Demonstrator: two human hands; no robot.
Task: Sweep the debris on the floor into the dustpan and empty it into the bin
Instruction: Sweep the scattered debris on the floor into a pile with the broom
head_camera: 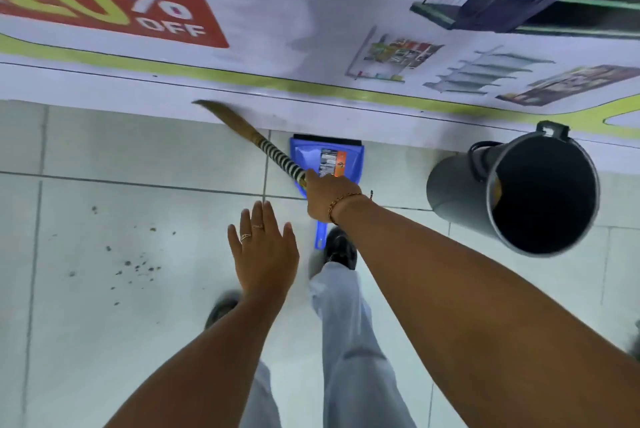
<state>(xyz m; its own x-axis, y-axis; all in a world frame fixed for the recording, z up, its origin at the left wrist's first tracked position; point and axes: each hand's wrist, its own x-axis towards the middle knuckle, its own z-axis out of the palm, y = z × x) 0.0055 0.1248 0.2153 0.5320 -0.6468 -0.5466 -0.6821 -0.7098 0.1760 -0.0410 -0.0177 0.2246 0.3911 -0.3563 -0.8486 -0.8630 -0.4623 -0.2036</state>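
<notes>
right hand [329, 193] gripping broom [266, 147], axis up-left toward wall | left hand [265, 254] open, empty | debris [135, 264] left of both, nearer left hand | dustpan [349, 164] under right hand

One broom [266, 147]; one dustpan [327, 164]; one bin [519, 192]; two hands [265, 254]; two shoes [341, 247]; many debris specks [138, 266].

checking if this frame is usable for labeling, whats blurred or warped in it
Head view: motion blur smears the broom tip and the banner lettering, while the right hand, left hand and dustpan read fairly sharp. Wide-angle distortion tilts the bin outward and bends the tile lines. Lighting is even and soft; the debris specks stay visible.
</notes>
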